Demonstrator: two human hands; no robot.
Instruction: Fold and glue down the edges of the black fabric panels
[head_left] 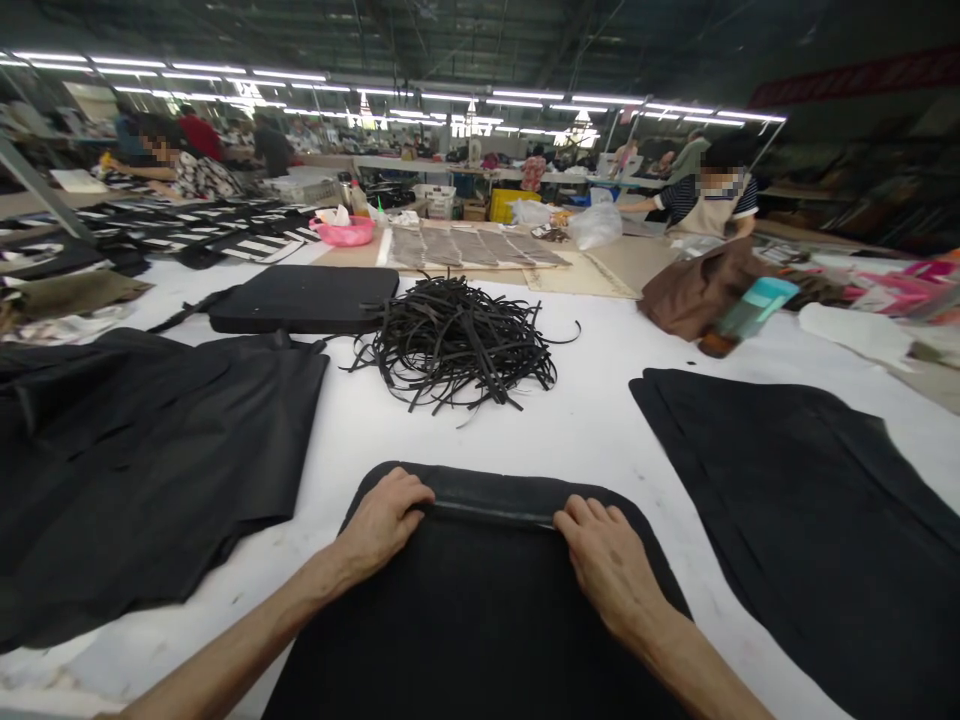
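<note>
Right now your left hand and right hand are both drawn in narrow, thumb and fingers pinching the two ends of a dark band that runs straight between them. It lies along the far edge of the black panel, which is flat on the white table directly in front of you. Whether the band is a fold or a separate strip, you cannot tell. Beyond it sits a tangled pile of black strips, with a black pad just beside its left. Black sheets lie to your left, and a black stack to your right.
</note>
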